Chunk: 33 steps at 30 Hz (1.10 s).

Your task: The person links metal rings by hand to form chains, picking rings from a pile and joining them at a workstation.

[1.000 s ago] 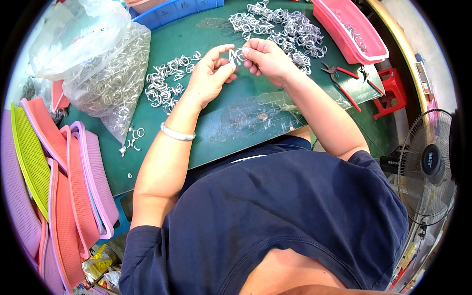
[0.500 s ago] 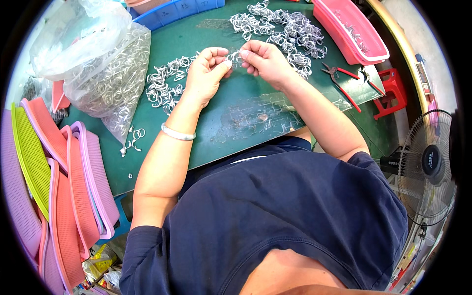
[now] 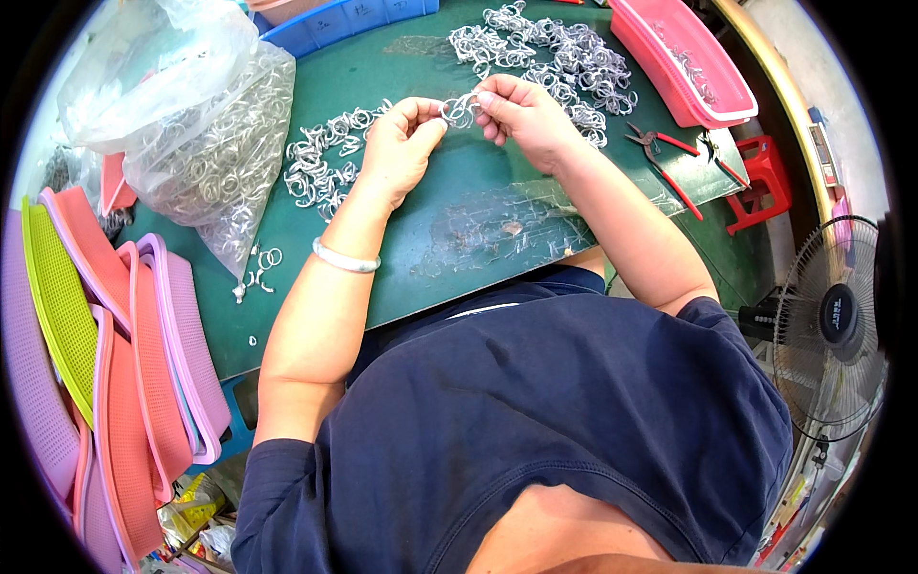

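Note:
Between my two hands, above the green table (image 3: pixel 421 230), I hold a small cluster of silvery metal rings (image 3: pixel 461 112). My left hand (image 3: pixel 405 142) pinches its left side between thumb and fingers. The other side is pinched by my right hand (image 3: pixel 524 120). How the rings join is too small to make out. A loose pile of similar rings (image 3: pixel 316 165) lies just left of my left hand. Beyond my right hand spreads a larger heap of rings (image 3: pixel 564 59). A white bangle (image 3: pixel 346 258) circles my left wrist.
At the left stand a clear plastic bag (image 3: pixel 206 143) full of rings and stacked coloured baskets (image 3: pixel 143 373). Red-handled pliers (image 3: pixel 664 161) lie near the right edge, by a pink bin (image 3: pixel 681 72). A blue crate (image 3: pixel 349 21) sits at the back; a fan (image 3: pixel 830 320) is at right.
My right hand has shifted slightly right, and the hands are a little farther apart. More of the ring cluster shows between them.

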Tool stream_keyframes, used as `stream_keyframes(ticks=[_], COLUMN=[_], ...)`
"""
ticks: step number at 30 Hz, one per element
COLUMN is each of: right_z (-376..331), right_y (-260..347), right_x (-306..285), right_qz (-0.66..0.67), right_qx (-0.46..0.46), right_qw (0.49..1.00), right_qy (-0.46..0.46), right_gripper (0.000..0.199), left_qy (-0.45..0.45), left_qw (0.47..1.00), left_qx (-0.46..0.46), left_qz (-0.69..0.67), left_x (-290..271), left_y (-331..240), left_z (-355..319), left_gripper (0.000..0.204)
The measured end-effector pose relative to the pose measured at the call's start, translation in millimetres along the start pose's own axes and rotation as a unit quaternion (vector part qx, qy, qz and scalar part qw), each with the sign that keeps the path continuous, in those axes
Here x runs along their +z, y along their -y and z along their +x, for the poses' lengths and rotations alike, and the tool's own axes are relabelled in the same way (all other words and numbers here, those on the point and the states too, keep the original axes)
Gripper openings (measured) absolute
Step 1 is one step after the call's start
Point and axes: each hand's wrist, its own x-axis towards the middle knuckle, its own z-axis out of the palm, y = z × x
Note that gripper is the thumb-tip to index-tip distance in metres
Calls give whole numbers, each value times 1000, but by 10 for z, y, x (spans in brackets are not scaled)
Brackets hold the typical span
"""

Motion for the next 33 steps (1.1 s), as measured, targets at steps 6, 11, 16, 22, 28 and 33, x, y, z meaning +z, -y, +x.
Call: stream_keyframes(ticks=[6,11,16,22,28,33], right_z=[2,-9,-6,-34,-43,-54], right_y=[9,25,20,34,35,2], right_x=[-19,-19,-39,-19,21,68], right_qz=[91,150,157,167,134,84], right_qx=[24,37,38,19,5,-56], right_qw=[995,988,986,985,991,995], right_qy=[18,28,42,45,11,-10], right_gripper=[9,10,9,8,9,10], left_qy=[35,37,14,20,26,15], left_qw=[999,998,997,997,996,996], left_qx=[-13,41,77,69,77,89], left_qz=[-1,8,17,-19,-23,-1], left_x=[-22,8,44,15,47,40], left_y=[-14,-8,-18,-1,-38,-43], left_z=[-8,-29,-38,-24,-50,-57], left_gripper=[12,9,8,8,6,6])
